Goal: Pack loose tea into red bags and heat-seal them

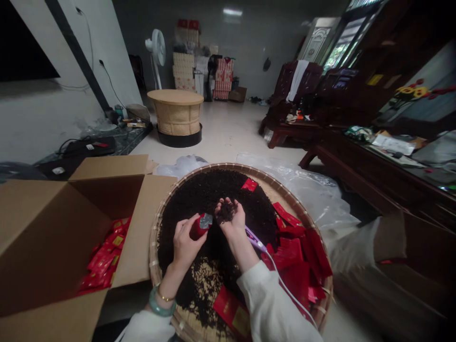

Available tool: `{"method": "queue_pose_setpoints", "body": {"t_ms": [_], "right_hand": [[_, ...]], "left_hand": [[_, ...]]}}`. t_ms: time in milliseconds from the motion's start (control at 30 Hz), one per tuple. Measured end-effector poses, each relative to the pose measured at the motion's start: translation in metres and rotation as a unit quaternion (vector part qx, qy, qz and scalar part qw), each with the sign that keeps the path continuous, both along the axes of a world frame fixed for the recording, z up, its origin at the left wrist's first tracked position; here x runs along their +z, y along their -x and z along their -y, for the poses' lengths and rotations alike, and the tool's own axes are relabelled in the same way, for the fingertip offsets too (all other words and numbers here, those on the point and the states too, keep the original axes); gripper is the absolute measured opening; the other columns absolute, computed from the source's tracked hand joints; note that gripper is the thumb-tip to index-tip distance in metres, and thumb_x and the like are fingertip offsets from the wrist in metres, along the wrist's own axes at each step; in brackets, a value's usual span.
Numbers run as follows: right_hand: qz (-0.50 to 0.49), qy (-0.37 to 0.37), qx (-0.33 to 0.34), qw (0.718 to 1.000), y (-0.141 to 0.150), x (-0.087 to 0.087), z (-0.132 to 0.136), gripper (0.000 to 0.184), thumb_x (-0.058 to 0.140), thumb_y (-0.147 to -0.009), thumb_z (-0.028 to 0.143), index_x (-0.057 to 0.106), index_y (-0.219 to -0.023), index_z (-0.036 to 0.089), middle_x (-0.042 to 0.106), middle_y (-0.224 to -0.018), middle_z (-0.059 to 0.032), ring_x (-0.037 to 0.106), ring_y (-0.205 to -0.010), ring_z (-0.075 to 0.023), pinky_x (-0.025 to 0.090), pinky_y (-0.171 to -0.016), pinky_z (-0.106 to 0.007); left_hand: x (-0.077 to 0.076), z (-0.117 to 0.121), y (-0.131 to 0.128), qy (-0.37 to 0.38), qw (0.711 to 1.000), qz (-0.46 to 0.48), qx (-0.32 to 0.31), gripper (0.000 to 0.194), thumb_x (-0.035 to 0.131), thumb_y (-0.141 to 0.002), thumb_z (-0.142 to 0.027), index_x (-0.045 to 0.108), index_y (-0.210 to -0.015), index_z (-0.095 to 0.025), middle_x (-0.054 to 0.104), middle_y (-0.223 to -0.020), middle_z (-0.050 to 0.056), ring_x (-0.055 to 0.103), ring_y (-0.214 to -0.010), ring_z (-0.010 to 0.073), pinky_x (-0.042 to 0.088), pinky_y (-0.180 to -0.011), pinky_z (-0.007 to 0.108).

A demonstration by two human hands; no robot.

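Observation:
My left hand (187, 240) grips a small red packet (200, 229) whose silver-lined mouth faces to the right. My right hand (233, 223) is turned palm up, its fingers curled around a heap of dark dried tea leaves (225, 212). Both hands are above a round bamboo tray (154, 259) spread with more of these leaves (199, 194). A purple handheld tool (255, 240) with a white cord lies partly hidden behind my right wrist. Flat red pouches (292, 256) are heaped at the tray's right side. Other red packets lie at the far edge (249, 185) and the near edge (231, 308).
An open cardboard box (131, 251) on the left holds several filled red packets (105, 259). Clear plastic sheeting (302, 185) covers floor behind the tray. A round wicker table (178, 114) stands farther back, with dark wooden furniture (356, 166) along the right.

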State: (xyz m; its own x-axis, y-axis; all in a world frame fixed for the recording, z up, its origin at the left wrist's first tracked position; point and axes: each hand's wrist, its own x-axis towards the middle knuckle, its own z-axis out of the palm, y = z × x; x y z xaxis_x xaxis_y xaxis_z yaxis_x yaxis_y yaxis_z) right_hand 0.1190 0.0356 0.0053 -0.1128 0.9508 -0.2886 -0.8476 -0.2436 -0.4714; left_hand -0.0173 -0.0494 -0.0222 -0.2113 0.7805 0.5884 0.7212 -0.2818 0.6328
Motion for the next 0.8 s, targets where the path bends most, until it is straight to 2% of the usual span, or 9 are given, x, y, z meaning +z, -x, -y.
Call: {"method": "queue_pose_setpoints", "body": {"t_ms": [133,300,467,600,667,700,733,767,800], "right_hand": [[-0.011,-0.035,-0.033,0.999,0.01,0.024,0.013,0.031,0.043,-0.085,0.043,0.062,-0.076,0.021,0.071,-0.075,-0.002,0.067,-0.068,-0.017,0.054,-0.069,-0.035],[0.048,-0.119,-0.039,0.991,0.028,0.042,0.031,0.041,0.041,-0.085,0.051,0.066,-0.073,0.02,0.072,-0.076,-0.0021,0.067,-0.076,-0.0188,0.05,-0.084,-0.037],[0.156,-0.202,-0.015,0.967,0.031,0.048,0.041,0.051,0.039,-0.085,0.058,0.068,-0.072,0.019,0.071,-0.075,-0.0044,0.065,-0.081,-0.0214,0.046,-0.089,-0.039],[0.236,-0.241,-0.024,0.941,0.022,0.04,0.032,0.057,0.028,-0.089,0.057,0.068,-0.074,0.02,0.07,-0.076,-0.0055,0.065,-0.083,-0.022,0.044,-0.091,-0.04],[0.365,-0.243,-0.027,0.898,0.014,0.03,0.025,0.052,0.028,-0.09,0.05,0.068,-0.079,0.02,0.071,-0.085,-0.007,0.063,-0.089,-0.0224,0.043,-0.092,-0.041],[0.456,-0.249,-0.005,0.854,0.011,0.024,0.022,0.044,0.033,-0.09,0.045,0.068,-0.085,0.019,0.071,-0.093,-0.0084,0.062,-0.095,-0.0232,0.041,-0.094,-0.042],[0.549,-0.263,0.034,0.793,0.008,0.018,0.021,0.034,0.041,-0.087,0.039,0.068,-0.094,0.018,0.069,-0.103,-0.0103,0.059,-0.102,-0.0249,0.039,-0.096,-0.044],[0.636,-0.283,0.086,0.713,0.006,0.012,0.022,0.031,0.05,-0.082,0.033,0.066,-0.104,0.018,0.065,-0.115,-0.0125,0.054,-0.112,-0.0276,0.037,-0.098,-0.047],[0.706,-0.301,0.142,0.625,0.005,0.007,0.025,0.041,0.061,-0.075,0.027,0.062,-0.115,0.018,0.058,-0.127,-0.0146,0.047,-0.119,-0.0314,0.035,-0.099,-0.05]], "left_hand": [[-0.004,0.0,-0.003,0.018,1.0,0.0,-0.008,0.048,0.069,-0.071,-0.019,0.06,-0.117,-0.02,0.064,-0.098,0.007,0.06,-0.09,0.0219,0.055,-0.079,0.035],[-0.007,0.0,-0.005,0.042,0.999,0.027,0.001,0.05,0.068,-0.068,-0.015,0.061,-0.117,-0.02,0.061,-0.095,0.007,0.061,-0.084,0.0205,0.055,-0.072,0.032],[-0.006,0.0,-0.004,0.049,0.998,0.035,0.016,0.051,0.07,-0.065,-0.017,0.061,-0.115,-0.02,0.062,-0.092,0.006,0.061,-0.076,0.0188,0.055,-0.067,0.031],[-0.004,-0.001,-0.003,0.053,0.997,0.043,0.037,0.05,0.071,-0.066,-0.022,0.061,-0.115,-0.019,0.062,-0.092,0.006,0.06,-0.068,0.0164,0.055,-0.065,0.031],[-0.004,-0.001,-0.002,0.056,0.995,0.054,0.06,0.051,0.072,-0.066,-0.024,0.061,-0.115,-0.018,0.061,-0.092,0.006,0.058,-0.063,0.0147,0.055,-0.063,0.031],[-0.004,-0.001,-0.001,0.056,0.994,0.061,0.074,0.051,0.072,-0.066,-0.025,0.061,-0.115,-0.017,0.061,-0.091,0.006,0.058,-0.06,0.0141,0.055,-0.062,0.03],[-0.004,-0.001,0.0,0.053,0.992,0.067,0.089,0.051,0.072,-0.066,-0.027,0.061,-0.115,-0.017,0.061,-0.09,0.006,0.057,-0.059,0.0138,0.054,-0.061,0.03],[-0.004,-0.002,0.0,0.048,0.991,0.072,0.101,0.051,0.072,-0.066,-0.028,0.061,-0.114,-0.016,0.061,-0.09,0.006,0.057,-0.059,0.014,0.054,-0.061,0.031],[-0.005,-0.002,0.001,0.042,0.99,0.075,0.109,0.051,0.072,-0.067,-0.029,0.061,-0.114,-0.016,0.061,-0.09,0.006,0.058,-0.059,0.0146,0.054,-0.061,0.031]]}}
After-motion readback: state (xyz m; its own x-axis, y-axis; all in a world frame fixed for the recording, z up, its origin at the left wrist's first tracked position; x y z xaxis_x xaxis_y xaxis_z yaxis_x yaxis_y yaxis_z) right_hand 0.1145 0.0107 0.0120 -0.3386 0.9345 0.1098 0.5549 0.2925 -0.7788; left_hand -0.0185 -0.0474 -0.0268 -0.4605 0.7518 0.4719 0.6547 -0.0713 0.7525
